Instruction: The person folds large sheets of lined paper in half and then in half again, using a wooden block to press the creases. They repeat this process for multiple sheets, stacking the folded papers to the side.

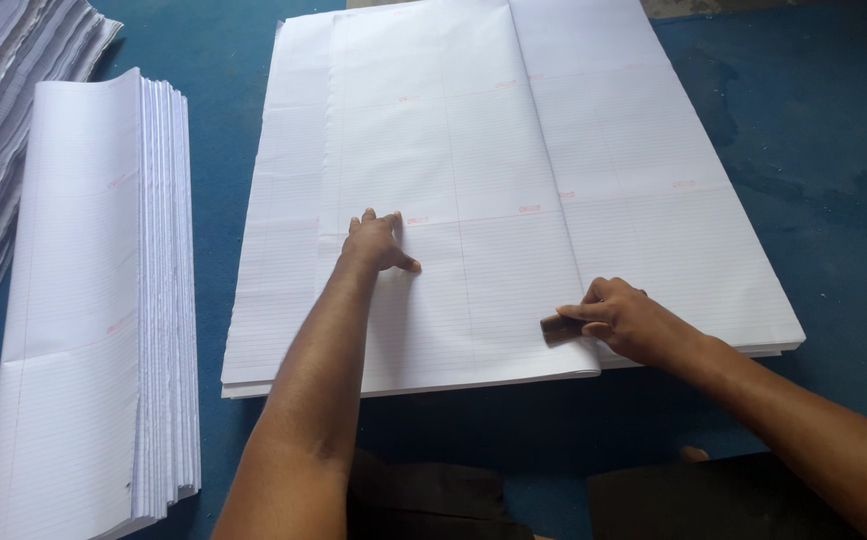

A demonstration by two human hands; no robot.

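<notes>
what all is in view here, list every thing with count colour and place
large ruled sheets: one flat stack, white with faint red marks, centre of the floor; top sheet folded over
folded sheets: one tall pile, white, left of the flat stack
loose paper heap: one, white-grey, far left corner
small block: one, brown, on the fold edge near the front
floor covering: one, blue, under everything
dark cloth: black, bottom edge
left hand: one, pressed flat on the folded top sheet
right hand: one, gripping the small block on the crease
</notes>
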